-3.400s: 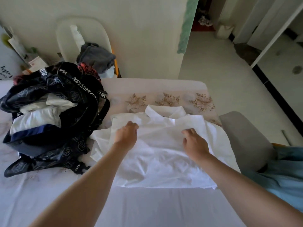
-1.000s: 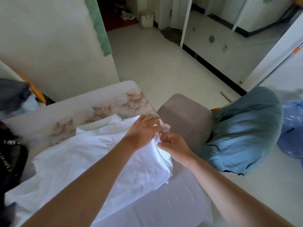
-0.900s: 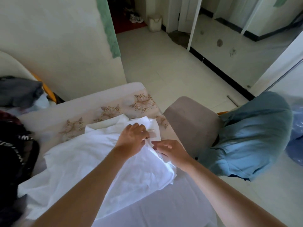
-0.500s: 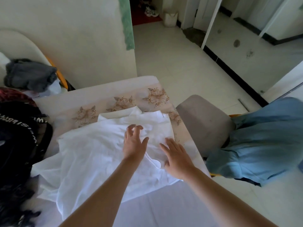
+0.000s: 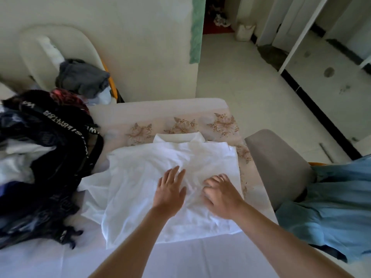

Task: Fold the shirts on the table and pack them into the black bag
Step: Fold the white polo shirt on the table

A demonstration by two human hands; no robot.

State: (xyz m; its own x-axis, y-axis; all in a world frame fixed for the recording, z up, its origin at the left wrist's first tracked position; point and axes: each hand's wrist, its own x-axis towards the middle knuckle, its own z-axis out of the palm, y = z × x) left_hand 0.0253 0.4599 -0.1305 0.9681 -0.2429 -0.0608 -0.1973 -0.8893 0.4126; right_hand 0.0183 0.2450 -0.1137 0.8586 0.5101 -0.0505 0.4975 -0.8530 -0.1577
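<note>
The white shirt is lying on the bench, right of the middle. Its collar is pointing to the far side and its right edge is folded in straight. Both hands are resting on its right half. The left hand is lying flat, palm down, with the fingers straight and slightly spread — released, gripping nothing. The right hand is sitting just beside it to the right, also palm down on the cloth. Its fingers are a little blurred but are looking loose and spread, not pinching the fabric. On the left, part of the shirt is sticking out from under the folded body toward the black bag. The bag is slumping open at the left of the bench, with white cloth showing inside. Off the bench's right edge a grey chair is standing — a blue garment is hanging over it.
</note>
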